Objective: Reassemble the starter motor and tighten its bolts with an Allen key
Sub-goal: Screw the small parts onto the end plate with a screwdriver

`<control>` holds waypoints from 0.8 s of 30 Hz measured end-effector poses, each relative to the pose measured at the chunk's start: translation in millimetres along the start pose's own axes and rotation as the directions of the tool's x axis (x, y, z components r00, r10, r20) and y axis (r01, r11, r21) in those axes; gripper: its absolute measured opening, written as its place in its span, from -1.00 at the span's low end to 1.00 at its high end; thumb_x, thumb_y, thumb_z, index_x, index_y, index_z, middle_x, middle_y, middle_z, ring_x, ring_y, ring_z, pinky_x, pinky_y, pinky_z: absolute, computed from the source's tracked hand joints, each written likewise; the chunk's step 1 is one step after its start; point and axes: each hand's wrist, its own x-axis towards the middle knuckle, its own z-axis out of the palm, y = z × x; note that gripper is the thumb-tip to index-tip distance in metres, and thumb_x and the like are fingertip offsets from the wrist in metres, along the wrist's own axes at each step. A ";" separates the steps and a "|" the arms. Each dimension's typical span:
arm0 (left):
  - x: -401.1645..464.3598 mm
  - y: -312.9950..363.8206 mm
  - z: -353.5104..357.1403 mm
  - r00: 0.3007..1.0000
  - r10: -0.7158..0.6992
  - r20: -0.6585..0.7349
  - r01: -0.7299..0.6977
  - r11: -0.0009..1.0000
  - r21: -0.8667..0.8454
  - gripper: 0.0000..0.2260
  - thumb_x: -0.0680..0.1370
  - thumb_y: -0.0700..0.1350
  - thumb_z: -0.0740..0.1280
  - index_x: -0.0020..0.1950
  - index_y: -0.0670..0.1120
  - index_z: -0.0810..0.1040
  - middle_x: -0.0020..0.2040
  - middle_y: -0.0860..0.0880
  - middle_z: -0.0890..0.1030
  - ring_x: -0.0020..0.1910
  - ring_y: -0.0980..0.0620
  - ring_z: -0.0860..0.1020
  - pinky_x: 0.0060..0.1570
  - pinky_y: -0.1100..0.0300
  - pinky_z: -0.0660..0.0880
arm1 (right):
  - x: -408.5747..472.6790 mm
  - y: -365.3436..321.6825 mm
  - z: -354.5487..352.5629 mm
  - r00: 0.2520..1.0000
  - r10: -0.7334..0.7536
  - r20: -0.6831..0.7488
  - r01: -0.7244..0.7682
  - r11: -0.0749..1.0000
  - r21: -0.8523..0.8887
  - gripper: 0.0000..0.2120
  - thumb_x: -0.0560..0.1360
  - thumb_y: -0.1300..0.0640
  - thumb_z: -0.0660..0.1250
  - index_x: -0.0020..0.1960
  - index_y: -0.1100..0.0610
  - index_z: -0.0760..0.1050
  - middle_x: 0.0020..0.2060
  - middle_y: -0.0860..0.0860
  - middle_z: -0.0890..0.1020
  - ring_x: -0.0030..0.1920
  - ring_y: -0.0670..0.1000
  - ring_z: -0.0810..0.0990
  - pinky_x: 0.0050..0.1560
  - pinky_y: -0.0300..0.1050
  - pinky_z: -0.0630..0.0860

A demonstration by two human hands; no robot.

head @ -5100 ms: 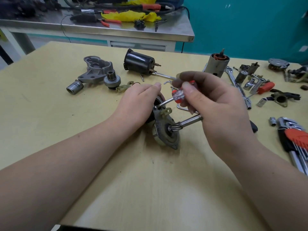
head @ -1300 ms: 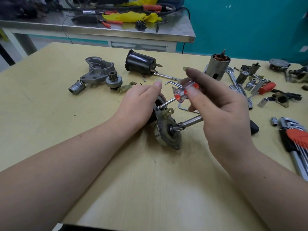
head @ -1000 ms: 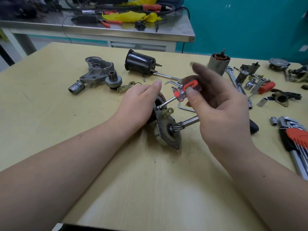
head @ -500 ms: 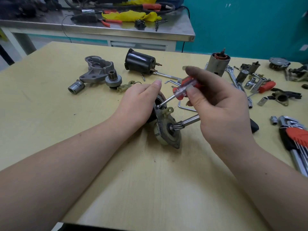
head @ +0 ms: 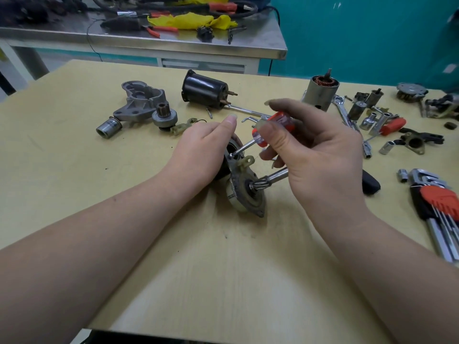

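The starter motor assembly (head: 244, 187) lies on its side near the middle of the yellow tabletop (head: 74, 170), its end plate and toothed pinion shaft pointing toward the right. The left hand (head: 203, 150) rests over the dark body of the motor from the left, fingers curled round it and the thumb stretched forward, steadying it. The right hand (head: 315, 155) pinches a small screwdriver (head: 263, 135) with a red and clear handle between thumb and fingers — its metal tip sits on a screw at the upper edge of the end plate. Behind the hands, a black cylindrical housing (head: 205, 91) lies on its side, and to its left are a grey cast nose housing (head: 141, 101), a small drive gear (head: 164, 117) and a short metal sleeve (head: 108, 125). An armature (head: 320, 91) with copper windings stands upright farther right, beside a scatter of sockets, a spanner and small parts. At the right edge lies a set of Allen keys (head: 439, 209) in a red and black holder, untouched — well apart from the motor. A steel bench (head: 223, 45) with tools and a yellow cloth stands beyond the tabletop.
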 end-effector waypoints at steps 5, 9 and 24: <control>-0.6 1.6 -0.5 1.000 -0.014 -0.008 0.014 1.000 0.012 -0.48 0.76 0.19 0.19 -0.14 -0.10 0.74 -0.14 -0.14 0.72 -0.09 -0.06 0.64 0.10 -0.07 0.57 | 0.4 5.2 -4.0 0.999 0.011 0.051 -0.008 0.999 -0.051 -0.59 0.62 0.12 0.42 0.46 -0.01 0.57 0.13 -0.10 0.73 0.04 -0.04 0.76 -0.04 -0.24 0.65; -2.1 2.1 -1.1 1.000 0.003 0.001 -0.003 1.000 -0.019 -0.48 0.76 0.17 0.21 -0.12 -0.16 0.73 -0.12 -0.20 0.72 -0.02 -0.22 0.66 0.14 -0.20 0.58 | 2.4 4.1 0.4 1.000 -0.017 -0.010 0.016 0.997 -0.070 -0.68 0.56 0.06 0.55 0.27 -0.12 0.62 -0.10 -0.07 0.70 -0.08 0.02 0.72 -0.10 0.00 0.69; -1.4 1.2 -0.4 1.000 0.019 0.002 -0.019 1.000 -0.020 -0.57 0.76 0.18 0.20 -0.17 0.14 0.73 -0.16 -0.03 0.74 -0.13 0.03 0.65 0.07 -0.01 0.57 | 0.8 5.4 0.8 0.998 -0.022 -0.056 0.020 0.999 -0.035 -0.75 0.58 0.04 0.52 0.24 0.03 0.69 -0.09 -0.12 0.74 -0.04 -0.07 0.75 -0.01 -0.08 0.71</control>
